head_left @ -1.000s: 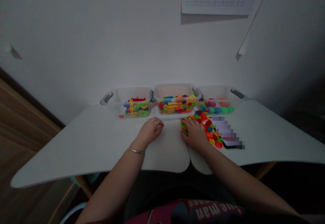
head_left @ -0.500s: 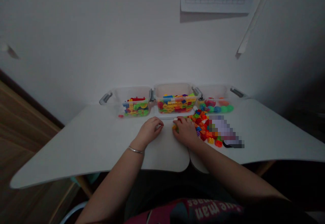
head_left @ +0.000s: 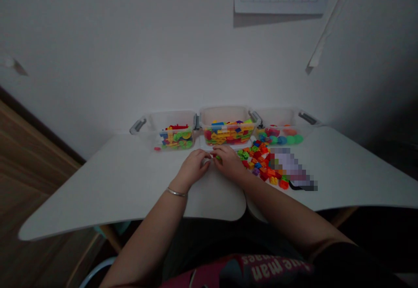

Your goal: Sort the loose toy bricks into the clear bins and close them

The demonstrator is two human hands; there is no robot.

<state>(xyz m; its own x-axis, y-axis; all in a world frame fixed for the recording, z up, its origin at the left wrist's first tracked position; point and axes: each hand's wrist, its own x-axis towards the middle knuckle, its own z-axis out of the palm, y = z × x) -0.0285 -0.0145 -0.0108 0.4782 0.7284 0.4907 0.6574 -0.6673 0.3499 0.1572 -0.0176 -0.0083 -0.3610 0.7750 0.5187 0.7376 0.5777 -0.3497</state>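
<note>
One green block (head_left: 218, 159) is pinched in the right hand (head_left: 230, 162), left hand (head_left: 192, 167) just beside, can't tell its grip tbh.

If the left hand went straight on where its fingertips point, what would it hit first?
The fingertips of the right hand, most likely: they face those of the left hand, just beside them. One view leaves depth unclear, so the two may touch.

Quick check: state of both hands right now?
Left hand: curled; can't tell if it holds anything.
Right hand: closed on a small green block.
</note>
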